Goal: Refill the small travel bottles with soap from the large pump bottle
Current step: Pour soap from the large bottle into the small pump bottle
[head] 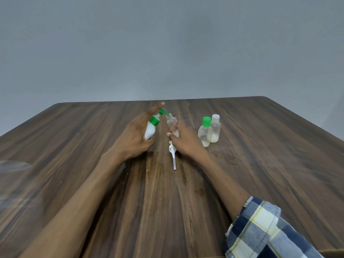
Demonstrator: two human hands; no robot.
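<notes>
On the tabletop, two capped bottles stand touching, right of both hands. A loose pump lies before the open bottle.

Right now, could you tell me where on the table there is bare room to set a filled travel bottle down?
The wooden table is bare right of the two capped bottles and across its left side beyond the left hand. It is crowded in the middle: the pump bottle, the open travel bottle in the right hand, and the loose pump tube.
</notes>
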